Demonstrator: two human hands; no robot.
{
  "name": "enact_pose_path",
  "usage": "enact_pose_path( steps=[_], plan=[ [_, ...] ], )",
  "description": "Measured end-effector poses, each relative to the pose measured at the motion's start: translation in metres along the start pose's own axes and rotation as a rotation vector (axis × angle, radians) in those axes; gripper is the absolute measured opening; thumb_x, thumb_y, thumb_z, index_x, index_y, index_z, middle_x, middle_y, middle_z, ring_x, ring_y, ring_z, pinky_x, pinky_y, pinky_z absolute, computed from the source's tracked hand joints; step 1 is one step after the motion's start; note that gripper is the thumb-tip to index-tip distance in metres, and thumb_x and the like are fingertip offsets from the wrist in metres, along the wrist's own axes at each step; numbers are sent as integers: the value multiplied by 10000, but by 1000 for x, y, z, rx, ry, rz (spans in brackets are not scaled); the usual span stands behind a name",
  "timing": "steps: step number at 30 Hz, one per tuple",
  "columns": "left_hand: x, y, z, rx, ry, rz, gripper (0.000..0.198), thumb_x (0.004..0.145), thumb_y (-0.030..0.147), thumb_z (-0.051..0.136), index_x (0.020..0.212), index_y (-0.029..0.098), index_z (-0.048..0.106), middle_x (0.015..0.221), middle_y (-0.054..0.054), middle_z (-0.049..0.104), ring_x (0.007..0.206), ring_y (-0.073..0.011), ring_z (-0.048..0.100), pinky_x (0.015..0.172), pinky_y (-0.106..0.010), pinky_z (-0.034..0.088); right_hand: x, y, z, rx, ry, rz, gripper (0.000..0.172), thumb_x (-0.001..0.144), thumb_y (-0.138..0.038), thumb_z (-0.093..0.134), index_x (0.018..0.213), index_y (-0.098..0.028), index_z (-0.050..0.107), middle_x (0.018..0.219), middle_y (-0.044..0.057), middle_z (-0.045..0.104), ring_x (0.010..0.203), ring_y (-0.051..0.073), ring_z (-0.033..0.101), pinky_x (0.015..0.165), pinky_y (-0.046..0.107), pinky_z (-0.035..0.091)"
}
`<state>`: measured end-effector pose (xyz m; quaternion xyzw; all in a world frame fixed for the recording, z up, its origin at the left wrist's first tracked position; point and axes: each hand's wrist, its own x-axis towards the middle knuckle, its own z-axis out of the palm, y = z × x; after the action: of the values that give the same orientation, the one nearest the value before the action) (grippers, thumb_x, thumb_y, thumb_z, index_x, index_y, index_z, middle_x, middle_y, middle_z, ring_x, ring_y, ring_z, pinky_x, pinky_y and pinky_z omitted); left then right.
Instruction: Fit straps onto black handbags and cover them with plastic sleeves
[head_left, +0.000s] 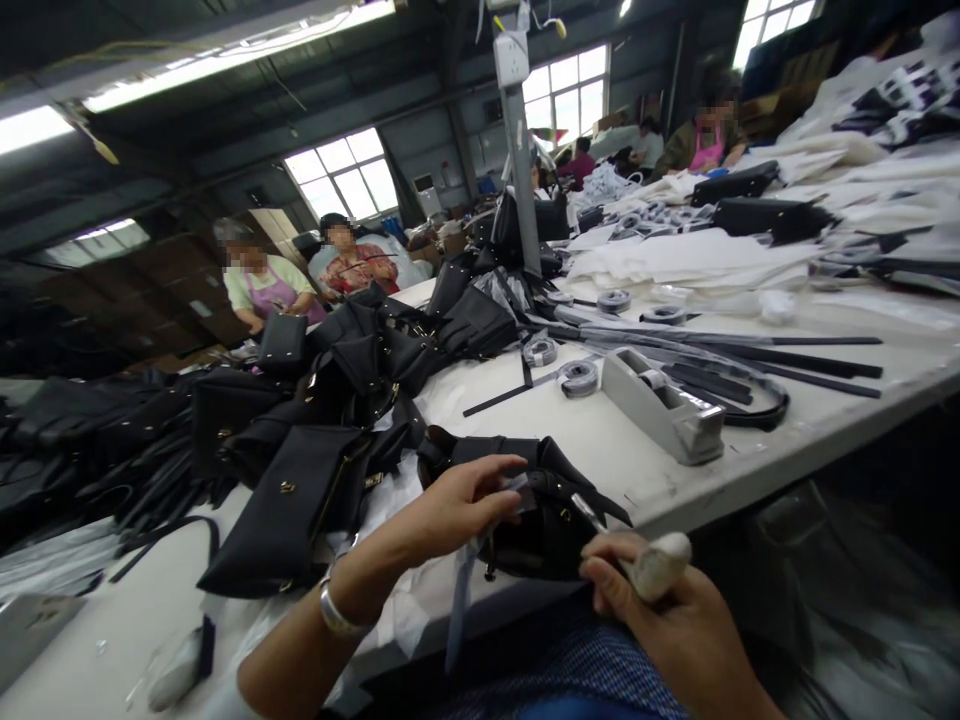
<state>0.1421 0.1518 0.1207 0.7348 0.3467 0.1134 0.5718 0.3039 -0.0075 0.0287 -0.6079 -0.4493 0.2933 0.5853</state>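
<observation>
In front of me a black handbag with small gold fittings lies at the table's near edge. My left hand is over it, thumb and fingertips closed on a small piece of clear plastic film. A silver bracelet is on that wrist. My right hand grips a hand tool with a pale rounded handle and a thin metal shaft. The shaft points toward the bag, beside a gold fitting; whether its tip touches cannot be made out. A translucent strip hangs below my left hand.
A grey tape dispenser stands to the right, near wrapped strap coils and long black straps. Black bags are piled to the left. A metal post rises from the table. Several people work farther back.
</observation>
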Motion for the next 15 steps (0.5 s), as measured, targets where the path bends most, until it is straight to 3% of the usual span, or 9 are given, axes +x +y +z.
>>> enact_pose_path(
  steps=[4, 7, 9, 12, 15],
  plan=[
    [6, 10, 5, -160, -14, -90, 463, 803, 286, 745, 1225, 150, 611, 729, 5, 668, 610, -130, 680, 579, -220, 524, -8, -8, 14, -31, -62, -101, 159, 866, -399, 681, 835, -247, 717, 896, 59, 763, 857, 254, 730, 769, 294, 576],
    [14, 20, 21, -304, -68, -113, 459, 822, 322, 738, 1223, 155, 589, 669, -4, 674, 521, -120, 656, 505, -201, 517, -13, -8, 28, -46, -169, -170, 176, 863, -387, 680, 769, -238, 672, 848, 54, 746, 884, 255, 724, 785, 287, 567],
    [18, 26, 35, -432, -134, -140, 462, 861, 313, 700, 1272, 159, 557, 660, -14, 680, 502, -107, 647, 496, -182, 510, -17, -7, 38, -6, -220, -101, 207, 827, -419, 717, 904, -231, 675, 855, 50, 747, 791, 233, 720, 716, 276, 566],
    [22, 30, 52, -528, -186, -137, 490, 907, 288, 634, 1358, 158, 495, 685, -22, 676, 526, -110, 660, 512, -184, 512, -19, -7, 53, 154, -225, 106, 493, 751, -517, 769, 1098, -193, 639, 893, 71, 747, 710, 216, 689, 629, 276, 547],
    [18, 29, 51, -327, -98, 46, 543, 897, 313, 649, 1396, 169, 488, 750, -25, 677, 620, -141, 685, 581, -226, 539, -18, -15, 61, 336, -264, 305, 475, 783, -583, 723, 989, -157, 677, 703, 36, 685, 541, 139, 569, 497, 232, 455]
  ],
)
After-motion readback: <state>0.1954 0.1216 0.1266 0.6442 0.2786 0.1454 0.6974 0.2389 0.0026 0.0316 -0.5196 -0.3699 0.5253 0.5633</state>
